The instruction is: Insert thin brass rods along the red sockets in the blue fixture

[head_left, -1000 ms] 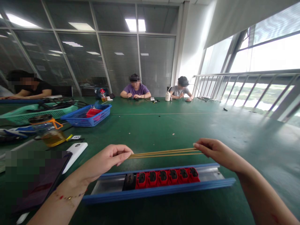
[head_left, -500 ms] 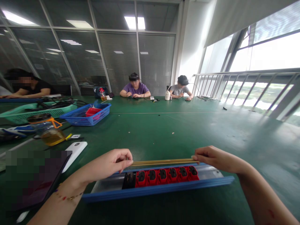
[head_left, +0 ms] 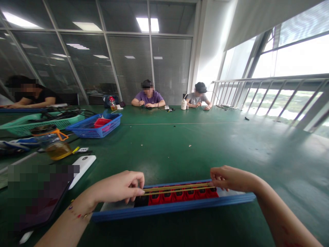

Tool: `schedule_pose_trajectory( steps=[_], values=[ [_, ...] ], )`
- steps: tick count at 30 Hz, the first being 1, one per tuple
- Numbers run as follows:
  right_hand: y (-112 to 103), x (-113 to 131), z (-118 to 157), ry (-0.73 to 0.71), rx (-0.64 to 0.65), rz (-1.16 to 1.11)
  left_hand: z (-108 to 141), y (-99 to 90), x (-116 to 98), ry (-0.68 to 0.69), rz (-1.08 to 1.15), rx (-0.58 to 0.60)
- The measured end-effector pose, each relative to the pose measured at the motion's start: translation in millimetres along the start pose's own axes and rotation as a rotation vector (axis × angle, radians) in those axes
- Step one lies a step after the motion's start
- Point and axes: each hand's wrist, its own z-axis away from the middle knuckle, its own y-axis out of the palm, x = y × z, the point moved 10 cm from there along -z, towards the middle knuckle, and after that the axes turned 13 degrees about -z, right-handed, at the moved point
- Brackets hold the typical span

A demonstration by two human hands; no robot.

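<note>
Between my two hands run thin brass-coloured strips [head_left: 177, 188], stretched lengthwise above a row of red and black socket modules [head_left: 180, 197]. My left hand [head_left: 127, 185] pinches their left ends between thumb and fingers. At the right ends, my right hand [head_left: 222, 177] has its fingers closed on them. The modules sit in a long blue-edged metal channel [head_left: 174, 209], a power strip housing lying on the table in front of me. The strips partly hide the tops of the modules. Whether the strips touch the modules I cannot tell.
Left of me lie a dark-screened phone or tablet [head_left: 43, 202] and a white power bank [head_left: 83, 169]. Beyond them stand a jar of amber liquid [head_left: 55, 145], a blue basket [head_left: 95, 127] and a green basket [head_left: 23, 127] with cables. Several people sit at the far side.
Both hands have come down and nearer to me, bringing the brass strips from behind the channel's far edge to over the socket modules. The channel has stayed put.
</note>
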Motion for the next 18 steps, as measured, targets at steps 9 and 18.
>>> schedule_pose_trajectory(
  steps=[9,18],
  values=[
    [3.2,-2.9,-2.3,-0.015,0.028,-0.063,-1.5,-1.9,1.7,0.019,-0.005,-0.009],
    [3.0,-3.7,-1.0,-0.001,0.038,-0.067,1.5,-0.8,5.4,0.002,0.038,0.029]
  ],
)
